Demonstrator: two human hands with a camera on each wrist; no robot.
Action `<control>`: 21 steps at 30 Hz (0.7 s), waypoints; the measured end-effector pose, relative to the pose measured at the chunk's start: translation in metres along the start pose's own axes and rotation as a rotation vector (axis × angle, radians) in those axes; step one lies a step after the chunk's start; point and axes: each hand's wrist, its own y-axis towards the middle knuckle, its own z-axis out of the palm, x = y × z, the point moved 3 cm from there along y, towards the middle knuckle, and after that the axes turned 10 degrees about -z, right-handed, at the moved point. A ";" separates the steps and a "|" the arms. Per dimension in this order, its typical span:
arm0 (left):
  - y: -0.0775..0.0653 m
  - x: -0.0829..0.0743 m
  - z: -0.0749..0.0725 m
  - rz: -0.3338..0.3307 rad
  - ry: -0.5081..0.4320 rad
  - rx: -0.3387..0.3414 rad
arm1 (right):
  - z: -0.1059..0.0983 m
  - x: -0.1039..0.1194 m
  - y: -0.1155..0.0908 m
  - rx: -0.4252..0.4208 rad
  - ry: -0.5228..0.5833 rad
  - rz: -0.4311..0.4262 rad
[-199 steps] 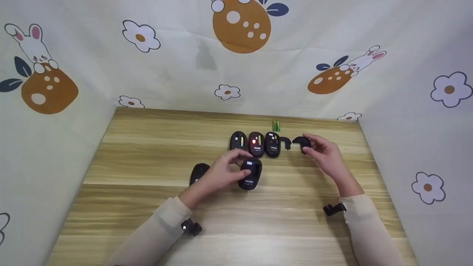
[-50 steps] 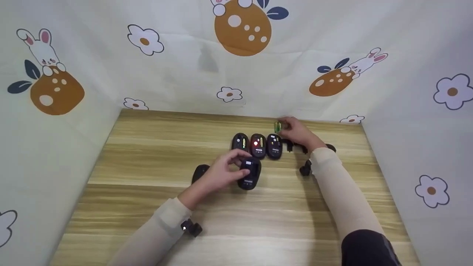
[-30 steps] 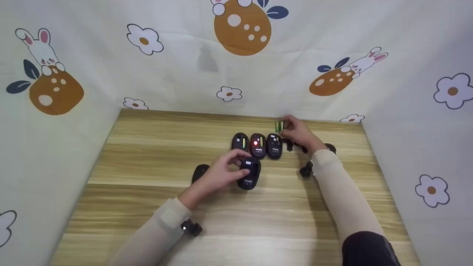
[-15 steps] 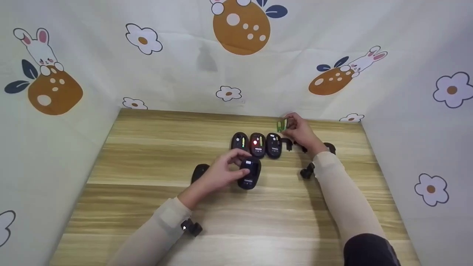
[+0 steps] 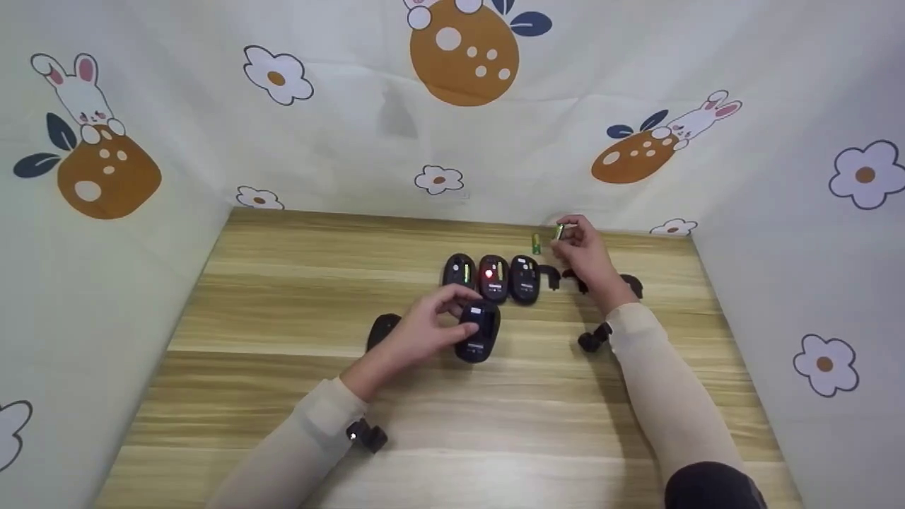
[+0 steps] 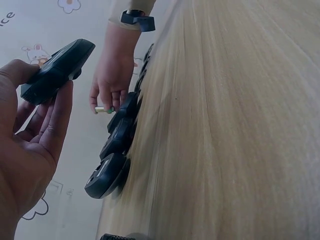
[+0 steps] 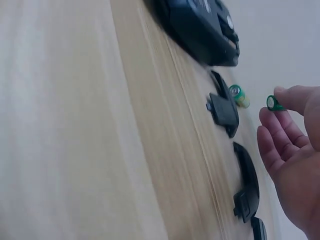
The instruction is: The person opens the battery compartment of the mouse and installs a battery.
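Note:
My left hand (image 5: 431,325) grips a black computer mouse (image 5: 481,346), thumb on its underside, with the battery slot facing up and bare. In the left wrist view this mouse (image 6: 57,70) is held clear of the table. At the back of the table my right hand (image 5: 587,251) pinches a green battery (image 5: 560,232) between thumb and fingers. The right wrist view shows the end of that battery (image 7: 272,103) under the thumb. A second green battery (image 5: 536,244) lies on the table just left of the right hand.
Three upturned mice, (image 5: 458,271) left, middle (image 5: 493,281) with a red light, and right (image 5: 524,281), stand in a row. Black curved covers (image 5: 550,277) lie to their right. Another black mouse (image 5: 382,331) sits partly behind the left forearm. Patterned cloth (image 5: 339,141) walls the table.
My right hand has put down a black cover, reached to the paired batteries and drawn one away to the right. My left hand and its mouse have stayed in place.

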 end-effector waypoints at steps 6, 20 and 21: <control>0.000 -0.001 0.000 -0.010 0.005 -0.004 | -0.002 0.013 -0.011 -0.065 0.065 -0.016; 0.001 0.001 -0.001 0.007 -0.001 -0.009 | 0.014 0.057 -0.044 -0.017 0.144 -0.096; 0.001 0.001 -0.001 0.006 -0.002 -0.009 | 0.016 0.061 -0.047 -0.009 0.147 -0.101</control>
